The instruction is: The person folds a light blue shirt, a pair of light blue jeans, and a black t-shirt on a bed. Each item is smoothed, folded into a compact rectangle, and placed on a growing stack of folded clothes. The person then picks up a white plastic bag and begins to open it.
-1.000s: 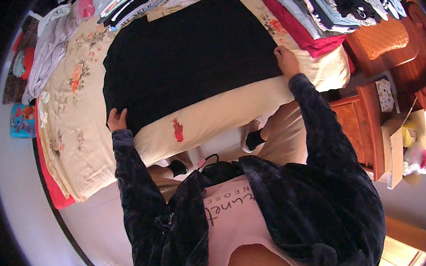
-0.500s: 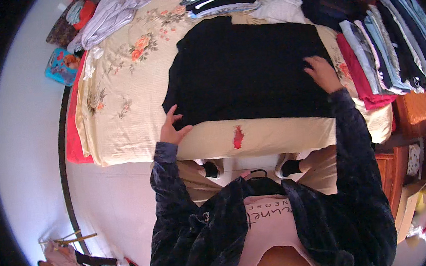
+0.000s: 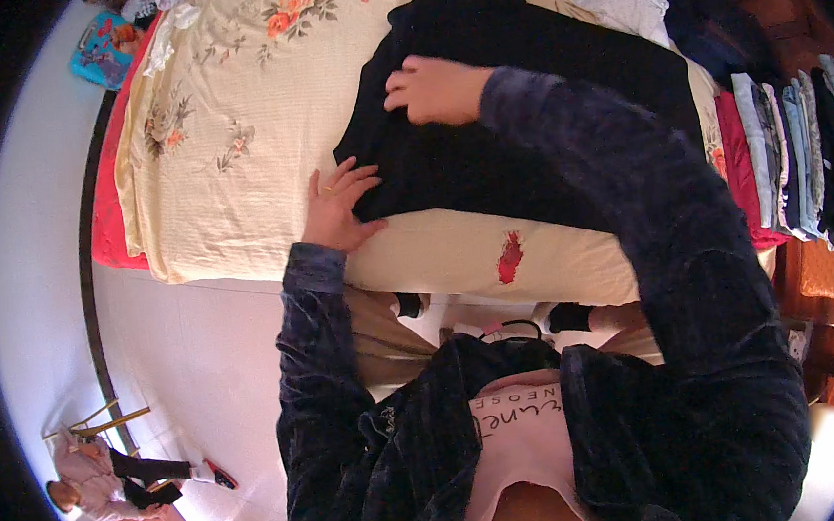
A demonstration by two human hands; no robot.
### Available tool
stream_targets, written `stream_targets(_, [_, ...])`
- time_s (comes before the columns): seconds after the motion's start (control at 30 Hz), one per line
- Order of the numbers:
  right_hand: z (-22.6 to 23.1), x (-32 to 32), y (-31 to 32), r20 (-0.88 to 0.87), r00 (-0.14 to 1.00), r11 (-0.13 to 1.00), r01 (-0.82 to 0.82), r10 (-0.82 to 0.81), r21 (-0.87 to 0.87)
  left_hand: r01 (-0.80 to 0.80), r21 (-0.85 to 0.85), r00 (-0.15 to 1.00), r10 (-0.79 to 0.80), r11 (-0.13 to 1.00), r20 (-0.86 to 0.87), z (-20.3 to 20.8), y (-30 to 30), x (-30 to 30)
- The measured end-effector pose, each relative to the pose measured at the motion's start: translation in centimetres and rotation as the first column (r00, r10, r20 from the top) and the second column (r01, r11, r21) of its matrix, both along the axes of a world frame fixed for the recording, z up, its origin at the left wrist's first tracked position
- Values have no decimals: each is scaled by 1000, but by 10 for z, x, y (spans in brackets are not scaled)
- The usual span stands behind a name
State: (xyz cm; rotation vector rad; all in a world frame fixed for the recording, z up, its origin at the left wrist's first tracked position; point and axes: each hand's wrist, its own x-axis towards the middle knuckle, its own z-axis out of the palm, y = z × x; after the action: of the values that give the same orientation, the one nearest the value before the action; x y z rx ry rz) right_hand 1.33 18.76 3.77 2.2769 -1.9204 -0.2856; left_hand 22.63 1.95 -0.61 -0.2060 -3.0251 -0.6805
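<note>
A black garment point(image 3: 489, 176) lies spread out flat on the bed, with its left edge slanting toward me. My left hand point(image 3: 342, 206) rests at its near left corner, fingers spread and touching the cloth. Reaching across the garment, my right hand point(image 3: 438, 89) lies palm down on its upper left part, the fingers slightly bent and apart. Neither hand has cloth gathered in it. My right forearm hides part of the garment's middle.
The flowered cream bedsheet point(image 3: 256, 205) has a red patch point(image 3: 510, 258) near the front edge. Folded clothes point(image 3: 801, 157) stand in a row at the right, beside brown wooden furniture point(image 3: 831, 287). White cloth point(image 3: 617, 0) lies behind. A person point(image 3: 111, 476) sits at the lower left.
My right hand has moved left from the garment's right side to its upper left part. My left hand has settled onto the near left corner. The whole view has shifted and tilted.
</note>
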Motion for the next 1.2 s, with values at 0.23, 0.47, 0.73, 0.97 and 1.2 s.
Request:
stream_targets(0.23, [72,-32,24,56,998,992,25,-32,121,-68,210,992,89,975,-93,-26,-15,-9])
stream_targets(0.47, [8,-60,22,47,904,904,427,-425,-24,-327,238,905,376,914,-199,-49,-14,-15])
stream_targets(0.73, [49,-29,40,69,990,963,-106,126,-247,-311,35,887,303,950,-348,-30,32,-32])
stream_targets(0.97, [48,23,137,-85,994,976,-90,75,-199,-371,292,825,457,882,-334,-57,23,-29])
stream_targets(1.2, [9,74,175,106,988,906,147,-114,-396,-280,199,831,341,939,-440,-55,27,-22])
